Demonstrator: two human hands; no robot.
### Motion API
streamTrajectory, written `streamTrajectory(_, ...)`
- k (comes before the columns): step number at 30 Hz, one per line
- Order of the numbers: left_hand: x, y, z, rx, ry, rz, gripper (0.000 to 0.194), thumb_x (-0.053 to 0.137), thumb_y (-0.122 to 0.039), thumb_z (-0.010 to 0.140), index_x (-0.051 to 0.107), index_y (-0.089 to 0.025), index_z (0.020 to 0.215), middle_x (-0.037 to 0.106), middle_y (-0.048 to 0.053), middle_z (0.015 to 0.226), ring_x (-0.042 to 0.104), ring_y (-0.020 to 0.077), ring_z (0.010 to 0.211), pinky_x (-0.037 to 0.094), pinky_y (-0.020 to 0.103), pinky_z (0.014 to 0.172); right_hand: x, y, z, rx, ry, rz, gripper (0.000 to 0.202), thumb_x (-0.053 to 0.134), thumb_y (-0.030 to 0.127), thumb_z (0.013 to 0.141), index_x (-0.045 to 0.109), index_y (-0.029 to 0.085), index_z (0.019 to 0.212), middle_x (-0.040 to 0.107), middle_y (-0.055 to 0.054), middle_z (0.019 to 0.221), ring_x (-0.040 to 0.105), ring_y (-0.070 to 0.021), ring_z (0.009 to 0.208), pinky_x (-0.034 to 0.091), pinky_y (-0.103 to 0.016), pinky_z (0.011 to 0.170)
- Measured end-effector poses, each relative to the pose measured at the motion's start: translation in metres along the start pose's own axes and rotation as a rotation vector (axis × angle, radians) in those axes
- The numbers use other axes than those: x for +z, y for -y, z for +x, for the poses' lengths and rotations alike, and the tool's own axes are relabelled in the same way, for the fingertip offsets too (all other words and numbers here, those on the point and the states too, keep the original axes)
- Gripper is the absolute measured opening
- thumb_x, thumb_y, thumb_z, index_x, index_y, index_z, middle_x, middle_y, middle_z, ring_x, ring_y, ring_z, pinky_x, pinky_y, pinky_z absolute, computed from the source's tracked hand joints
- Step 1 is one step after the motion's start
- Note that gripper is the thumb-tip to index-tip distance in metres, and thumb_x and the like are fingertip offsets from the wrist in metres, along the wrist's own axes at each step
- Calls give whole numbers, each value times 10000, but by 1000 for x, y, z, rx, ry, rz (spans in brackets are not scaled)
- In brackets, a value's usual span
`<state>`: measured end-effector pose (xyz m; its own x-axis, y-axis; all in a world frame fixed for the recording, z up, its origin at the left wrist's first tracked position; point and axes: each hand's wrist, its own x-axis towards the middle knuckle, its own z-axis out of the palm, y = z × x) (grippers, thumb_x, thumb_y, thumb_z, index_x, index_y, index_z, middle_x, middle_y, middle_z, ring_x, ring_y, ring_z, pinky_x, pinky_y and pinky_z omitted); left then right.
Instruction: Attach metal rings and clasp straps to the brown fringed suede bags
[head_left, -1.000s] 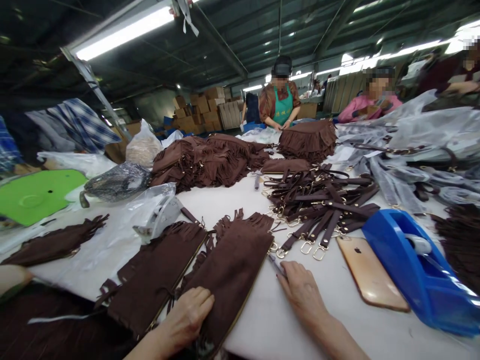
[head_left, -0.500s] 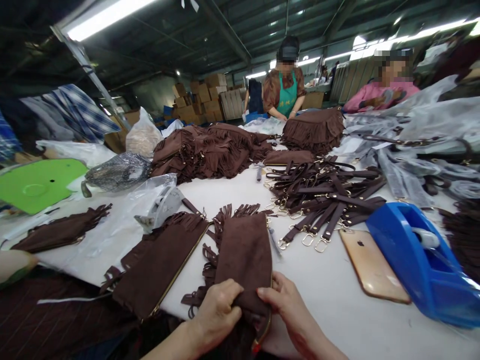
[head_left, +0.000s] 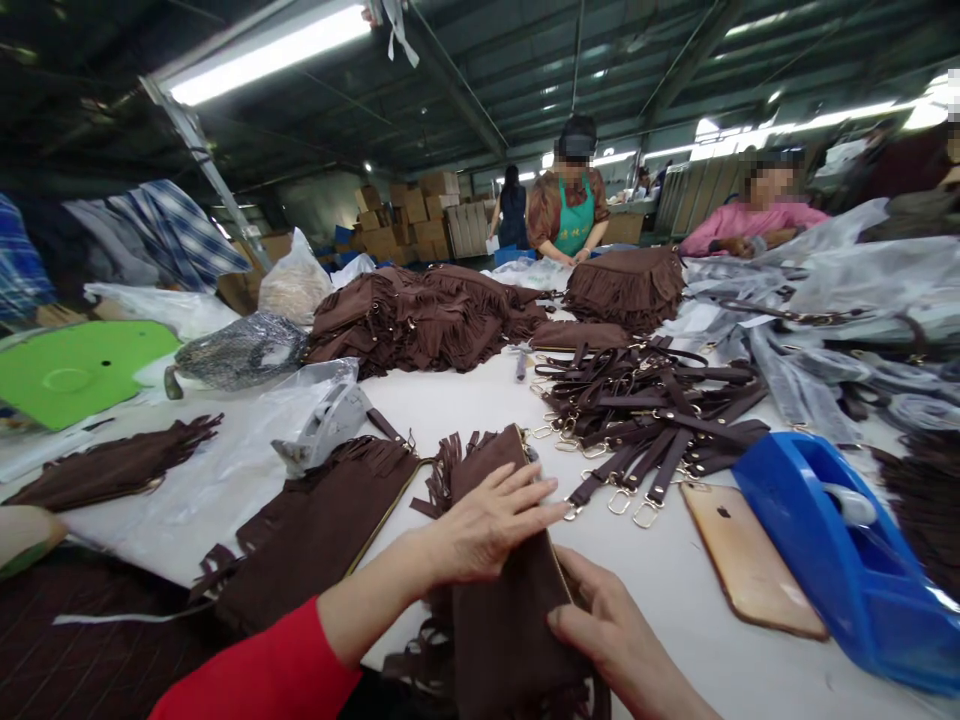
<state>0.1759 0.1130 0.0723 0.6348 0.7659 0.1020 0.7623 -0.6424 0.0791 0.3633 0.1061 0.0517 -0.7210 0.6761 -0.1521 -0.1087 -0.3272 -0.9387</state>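
Brown fringed pouch [head_left: 502,610], red sleeve [head_left: 270,675], blue tape dispenser [head_left: 840,550], gold phone [head_left: 746,570], green board [head_left: 75,370], white table [head_left: 450,400], plaid cloth [head_left: 161,230].

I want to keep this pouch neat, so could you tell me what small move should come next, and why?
Probably slide the left hand outward to smooth the brown fringed pouch. It lies flat on the suede, the right hand pinches the zipper edge near you, and the fringe on the left looks bunched.
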Motion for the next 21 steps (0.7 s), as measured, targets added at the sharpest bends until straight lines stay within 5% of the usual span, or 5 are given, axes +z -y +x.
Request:
streamTrajectory(2,-14,5,18,79,101,18,452,568,-63,646,520,-160,1085,530,108,1218,332,278,1257,160,506,1074,-6,12,-3,20,49,-39,409,506,172,586,621,175,978,572,43,675,513,-153,680,380,-237,594)
streamTrajectory(5,-35,15,36,57,228,9,145,676,-158,659,563,-167,749,621,12,801,555,195,906,342,365,958,-24,28,-5,42,82,-12,416,547,213,619,609,193,1029,609,26,740,553,-168,729,391,-244,616)
streamTrajectory(9,-54,29,42,-126,292,-141,231,752,-296,620,560,-182,681,527,-61,644,499,109,641,336,190,549,-46,51,-5,48,61,-22,382,611,278,603,636,185,973,657,-10,814,568,-159,695,393,-234,583)
streamTrajectory(14,-55,33,39,-375,414,-292,248,777,-334,536,600,-195,641,425,-92,499,427,86,517,253,190,446,-54,79,-8,19,60,-295,334,622,315,610,666,211,925,661,7,789,566,-163,695,392,-228,569)
streamTrajectory(21,-51,28,29,-542,298,-284,234,718,-267,555,520,-176,473,311,-82,401,326,82,447,196,223,446,-81,74,0,-332,-386,-772,415,576,451,694,611,210,1030,614,-52,1074,538,-245,997,426,-360,831)
